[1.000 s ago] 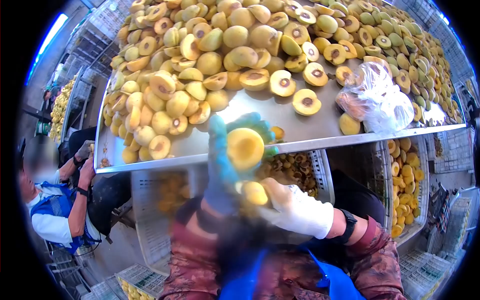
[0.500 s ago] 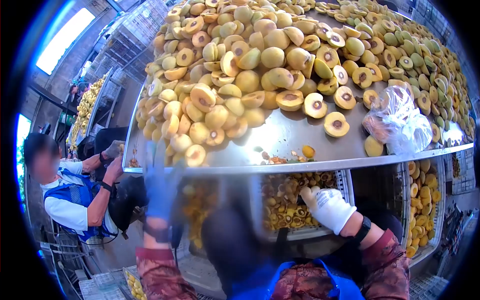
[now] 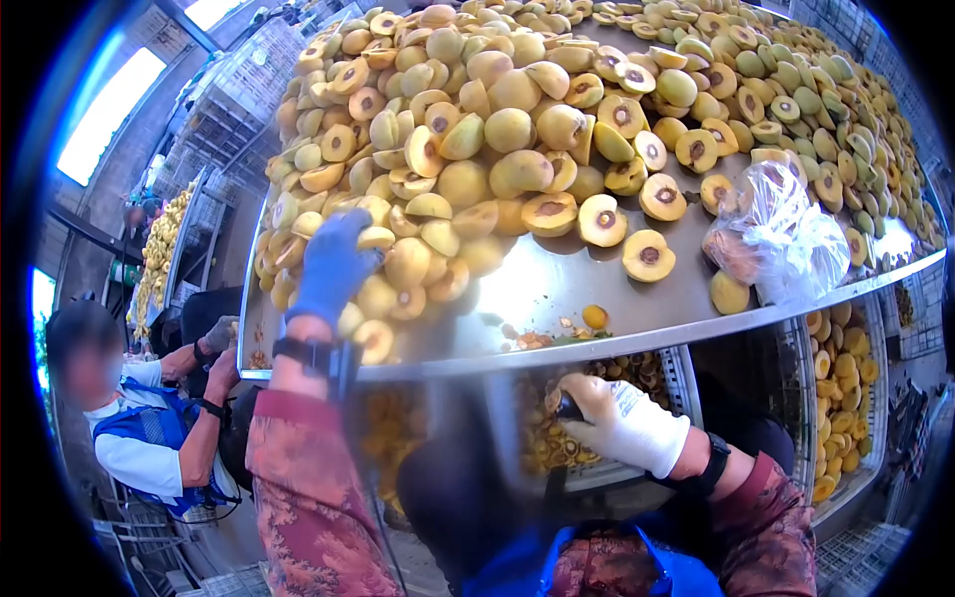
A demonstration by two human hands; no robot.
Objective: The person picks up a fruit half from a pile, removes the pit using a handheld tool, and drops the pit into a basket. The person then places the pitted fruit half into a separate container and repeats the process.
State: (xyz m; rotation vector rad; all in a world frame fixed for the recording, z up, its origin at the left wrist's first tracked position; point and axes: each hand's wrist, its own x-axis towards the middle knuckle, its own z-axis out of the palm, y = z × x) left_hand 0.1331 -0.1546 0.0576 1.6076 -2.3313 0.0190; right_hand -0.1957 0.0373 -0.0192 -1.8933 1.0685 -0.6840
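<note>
My left hand (image 3: pixel 336 264), in a blue glove, is at the near left of a heap of halved yellow peaches. Its thumb and fingers close around a peach half (image 3: pixel 376 238) at the heap's edge. Below the table's front edge, my right hand (image 3: pixel 632 426) wears a white glove and is wrapped round a tool with a black handle (image 3: pixel 569 406); its working end cannot be made out. Beneath that hand stands a crate (image 3: pixel 679 383) of peach pieces. Several cut halves with brown pits lie apart from the heap, among them one peach half (image 3: pixel 648 256) lying cut side up.
The steel table (image 3: pixel 557 284) has a raised front rim. A clear plastic bag (image 3: pixel 791 239) lies on it at right, beside fruit scraps (image 3: pixel 537 338). Another crate (image 3: pixel 875 398) of peaches stands below right. A co-worker (image 3: pixel 149 428) in a blue vest sits at left.
My left hand has moved up and forward from the table's front edge to the heap, closing on a peach half. My right hand has shifted slightly left, and its black handle now shows. The view has turned slightly.
</note>
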